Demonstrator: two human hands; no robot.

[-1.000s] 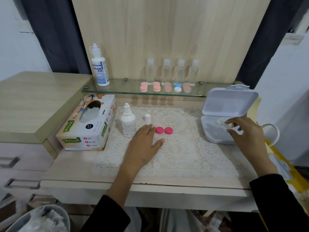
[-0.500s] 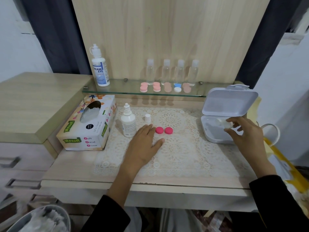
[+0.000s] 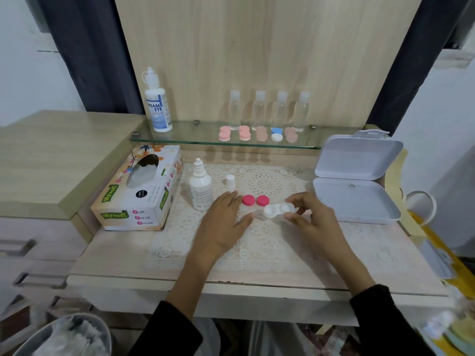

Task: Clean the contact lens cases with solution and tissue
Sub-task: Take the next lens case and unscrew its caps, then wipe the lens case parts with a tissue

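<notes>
Lens case (image 3: 279, 210) — pinched in right grip (image 3: 312, 223).

Left hand (image 3: 221, 224) flat, palm down; right hand (image 3: 314, 222) pinched on lens case (image 3: 275, 210).

The right hand (image 3: 312, 223) is smeared by motion, and its fingertips cover the right end of the white lens case (image 3: 276, 210) it pinches. The fine print on the small solution bottle (image 3: 201, 194) is too small to read. A lined waste bin (image 3: 64, 335) is cut off at the lower left corner. Blurred yellow clutter (image 3: 424, 228) at the right edge cannot be identified. Both black sleeves (image 3: 167, 330) run out of view at the bottom
</notes>
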